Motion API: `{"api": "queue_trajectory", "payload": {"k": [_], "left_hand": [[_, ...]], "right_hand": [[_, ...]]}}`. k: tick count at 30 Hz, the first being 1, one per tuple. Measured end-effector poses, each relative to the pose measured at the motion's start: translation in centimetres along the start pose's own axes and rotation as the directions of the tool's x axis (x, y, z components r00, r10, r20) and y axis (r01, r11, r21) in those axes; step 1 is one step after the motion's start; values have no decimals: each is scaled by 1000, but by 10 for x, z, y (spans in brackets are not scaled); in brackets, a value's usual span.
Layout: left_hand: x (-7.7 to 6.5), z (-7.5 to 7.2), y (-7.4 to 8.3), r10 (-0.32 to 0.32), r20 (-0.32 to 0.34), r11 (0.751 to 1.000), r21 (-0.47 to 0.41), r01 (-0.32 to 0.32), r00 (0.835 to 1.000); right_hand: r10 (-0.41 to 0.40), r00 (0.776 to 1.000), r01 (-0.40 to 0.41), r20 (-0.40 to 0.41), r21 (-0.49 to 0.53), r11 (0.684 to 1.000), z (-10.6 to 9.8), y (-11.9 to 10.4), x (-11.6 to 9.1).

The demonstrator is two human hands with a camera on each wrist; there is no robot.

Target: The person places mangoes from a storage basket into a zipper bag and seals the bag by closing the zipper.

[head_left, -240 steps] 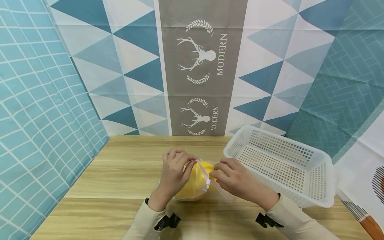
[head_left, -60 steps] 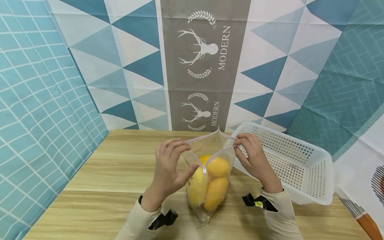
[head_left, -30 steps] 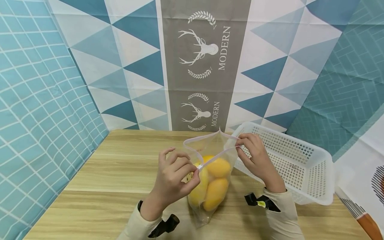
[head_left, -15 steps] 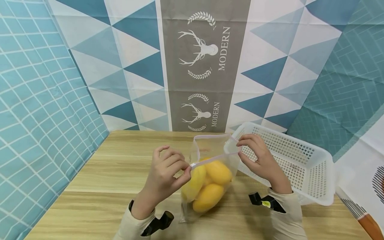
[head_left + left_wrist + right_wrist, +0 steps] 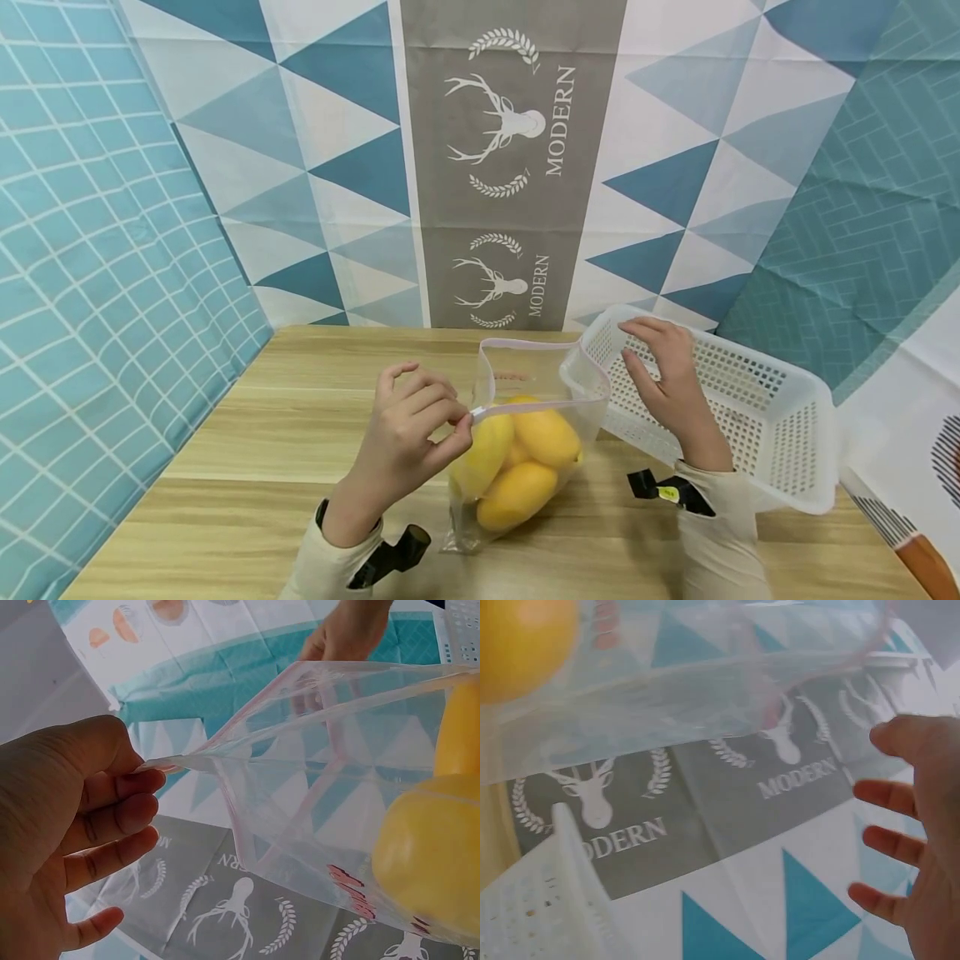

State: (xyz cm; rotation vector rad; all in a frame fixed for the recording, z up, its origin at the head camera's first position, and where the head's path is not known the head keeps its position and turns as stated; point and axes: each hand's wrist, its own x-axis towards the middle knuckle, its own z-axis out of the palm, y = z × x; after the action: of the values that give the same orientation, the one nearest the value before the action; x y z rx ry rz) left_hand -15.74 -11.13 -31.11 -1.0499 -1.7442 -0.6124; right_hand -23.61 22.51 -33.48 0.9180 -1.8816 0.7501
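A clear zip bag [image 5: 540, 375] with a pink-edged mouth stands on the wooden table, its top gaping wide. Inside are several yellow fruits [image 5: 517, 496] that look like mangoes, two of them close up in the left wrist view, where red print [image 5: 351, 891] marks the bag. My left hand [image 5: 412, 429] pinches the corner of the bag's mouth by the white slider [image 5: 478, 412], between thumb and forefinger. To the right, my right hand [image 5: 667, 387] is apart from the bag, fingers spread, over the near-left part of the basket; the right wrist view shows nothing between its fingers [image 5: 892, 844].
A white perforated plastic basket [image 5: 813, 450] stands to the right on the table [image 5: 247, 517], just beside the bag. Behind the table rises a patterned cloth backdrop [image 5: 502, 167], with blue tiled cloth [image 5: 112, 250] along the left side.
The bag was first low and bunched between both hands, then upright with its mouth spread. My left hand has pulled the slider corner left; my right hand has just let go of the bag's edge.
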Motion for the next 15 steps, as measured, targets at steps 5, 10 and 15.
{"api": "queue_trajectory", "payload": {"k": [5, 10, 15], "left_hand": [[1, 1, 1, 5, 6, 1000, -1, -5, 1000], [1, 2, 1, 11, 9, 1000, 3, -11, 1000], [1, 2, 1, 12, 12, 1000, 4, -12, 1000]], "right_hand": [[15, 999, -8, 33, -180, 984, 17, 3, -1], [61, 992, -31, 114, -249, 968, 28, 0, -3], [76, 989, -44, 128, -240, 970, 32, 1, -3]]}}
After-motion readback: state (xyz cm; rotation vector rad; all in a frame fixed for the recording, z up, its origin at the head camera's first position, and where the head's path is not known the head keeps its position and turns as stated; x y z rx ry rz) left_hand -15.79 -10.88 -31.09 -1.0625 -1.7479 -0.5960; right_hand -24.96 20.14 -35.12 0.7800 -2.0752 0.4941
